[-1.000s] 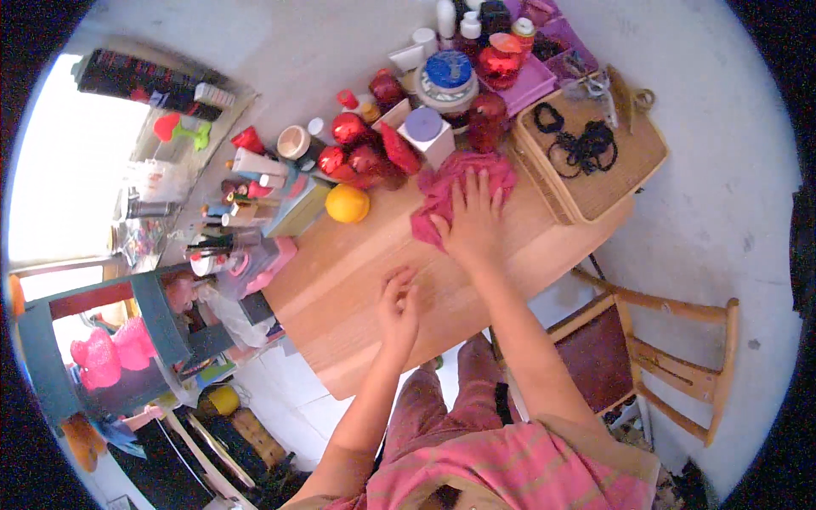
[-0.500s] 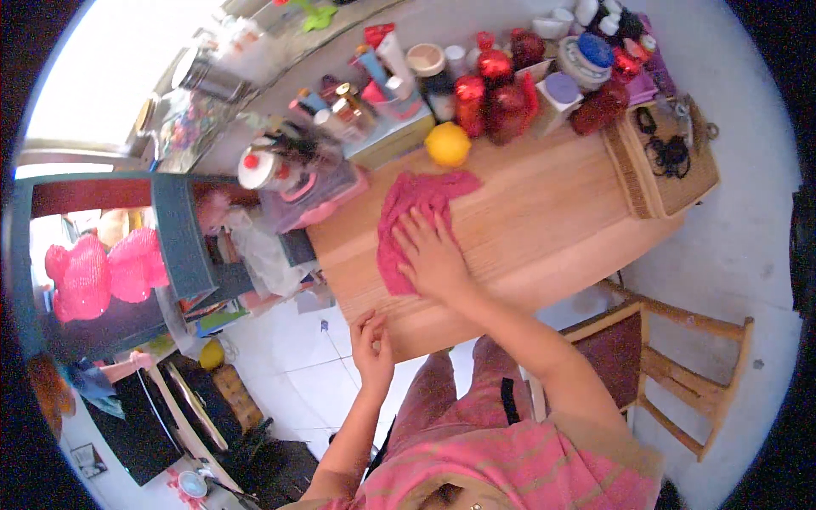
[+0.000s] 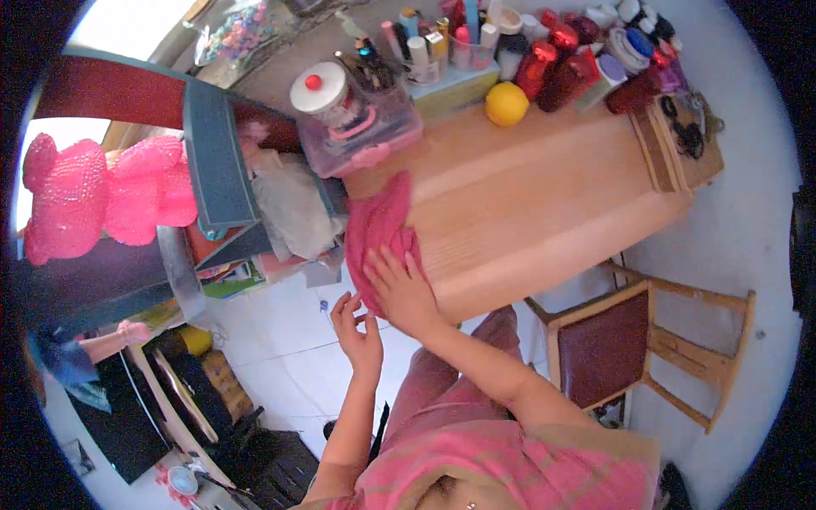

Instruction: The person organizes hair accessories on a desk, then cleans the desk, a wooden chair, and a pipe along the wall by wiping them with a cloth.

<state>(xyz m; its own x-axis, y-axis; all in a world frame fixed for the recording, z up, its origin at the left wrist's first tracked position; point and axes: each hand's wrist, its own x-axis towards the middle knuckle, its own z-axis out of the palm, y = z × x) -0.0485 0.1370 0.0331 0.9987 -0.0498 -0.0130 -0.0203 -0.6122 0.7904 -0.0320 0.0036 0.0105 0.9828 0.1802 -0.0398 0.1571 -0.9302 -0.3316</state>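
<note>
A pink cloth lies bunched at the left end of the wooden tabletop, its lower part reaching the near left corner. My right hand presses on the cloth's lower part with fingers spread flat. Just left of that corner, my left hand is raised over the floor, fingers apart and slightly bent, with nothing visible in it. Its fingertips are close to the cloth's lower edge; whether they touch it I cannot tell.
Along the back stand a clear pink-handled box, a yellow ball-shaped thing, red bottles and several cosmetics. A woven tray sits at the right end. A wooden chair stands near right; blue-grey shelves are at left.
My right hand has slid the cloth left and toward me, to the table's near left corner. My left hand has moved slightly left, its fingers now more spread. The view has shifted left.
</note>
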